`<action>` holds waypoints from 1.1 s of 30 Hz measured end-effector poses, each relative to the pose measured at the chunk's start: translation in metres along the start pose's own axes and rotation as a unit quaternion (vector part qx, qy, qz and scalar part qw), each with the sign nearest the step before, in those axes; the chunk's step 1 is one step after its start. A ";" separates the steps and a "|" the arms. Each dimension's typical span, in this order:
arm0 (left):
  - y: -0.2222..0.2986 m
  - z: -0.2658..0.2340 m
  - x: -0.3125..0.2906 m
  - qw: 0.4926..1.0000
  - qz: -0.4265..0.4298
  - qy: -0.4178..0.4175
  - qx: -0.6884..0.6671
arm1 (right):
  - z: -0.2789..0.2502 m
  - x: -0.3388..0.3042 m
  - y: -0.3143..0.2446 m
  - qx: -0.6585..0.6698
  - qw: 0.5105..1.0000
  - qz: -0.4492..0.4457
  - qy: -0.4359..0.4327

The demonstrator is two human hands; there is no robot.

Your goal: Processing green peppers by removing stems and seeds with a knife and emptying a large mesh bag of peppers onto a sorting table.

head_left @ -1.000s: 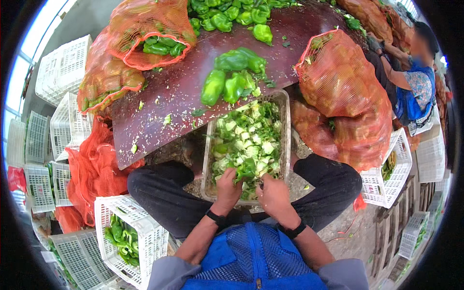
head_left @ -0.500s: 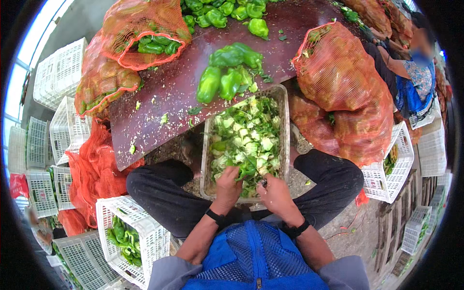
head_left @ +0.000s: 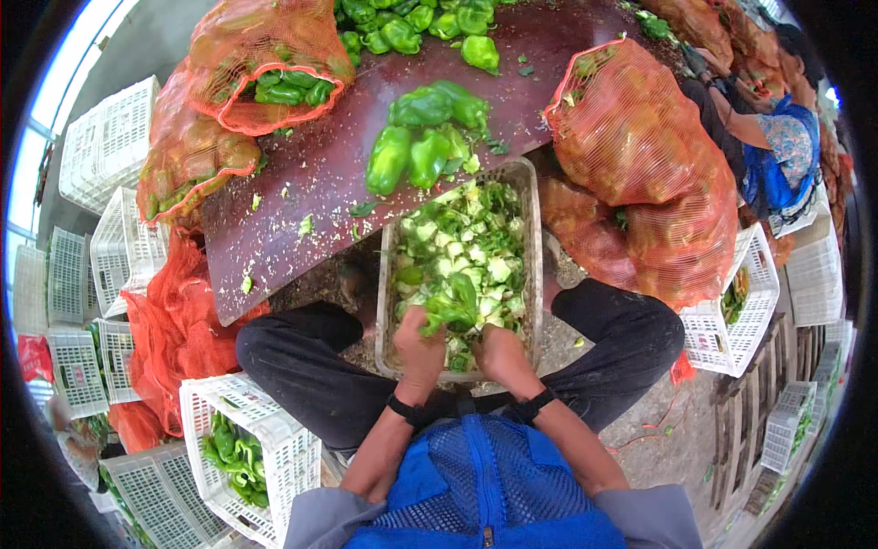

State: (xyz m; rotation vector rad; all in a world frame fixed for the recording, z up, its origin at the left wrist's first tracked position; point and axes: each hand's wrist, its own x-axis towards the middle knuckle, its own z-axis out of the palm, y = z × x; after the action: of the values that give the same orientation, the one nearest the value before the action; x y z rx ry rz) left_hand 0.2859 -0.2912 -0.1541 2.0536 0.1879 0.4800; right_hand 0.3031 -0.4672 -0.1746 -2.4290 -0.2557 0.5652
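Note:
My left hand [head_left: 421, 349] is closed around a green bell pepper [head_left: 455, 304], which sticks out past the fingertips above the near half of a pale rectangular crate [head_left: 385, 343]. That crate stands between my knees, filled with pale cut pepper cores and green scraps [head_left: 476, 247]. Just right of the pepper, my right hand [head_left: 505, 355] is curled shut over the crate's near end; what it grips is hidden by the fingers. Several whole green peppers [head_left: 428, 157] lie on the dark red board [head_left: 302, 183] just beyond the crate.
Orange mesh sacks [head_left: 631, 156] stand at the right, and an open sack of peppers [head_left: 274, 55] leans at the far left. A white crate with green peppers [head_left: 197, 425] sits by my left leg. Another person [head_left: 777, 137] works at the far right.
The pepper in my left hand has come up and now shows more fully. My right hand has turned, so the dark piece by its thumb no longer shows. The view has shifted slightly.

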 end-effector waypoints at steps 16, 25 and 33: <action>-0.030 -0.021 -0.009 0.956 -0.186 0.004 -0.229 | -0.016 0.020 0.007 0.555 0.772 0.290 -0.108; -0.017 -0.023 -0.013 0.885 -0.278 -0.024 -0.373 | 0.029 0.040 0.008 0.468 0.837 0.280 0.053; -0.018 -0.028 -0.008 0.838 -0.304 -0.003 -0.452 | -0.044 0.008 -0.041 0.395 0.908 0.130 -0.052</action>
State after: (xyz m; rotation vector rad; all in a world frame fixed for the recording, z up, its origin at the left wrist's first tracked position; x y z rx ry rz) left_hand 0.2680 -0.2619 -0.1592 0.9764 0.4862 0.1041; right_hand 0.3278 -0.4558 -0.1206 -1.6468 0.2314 0.7410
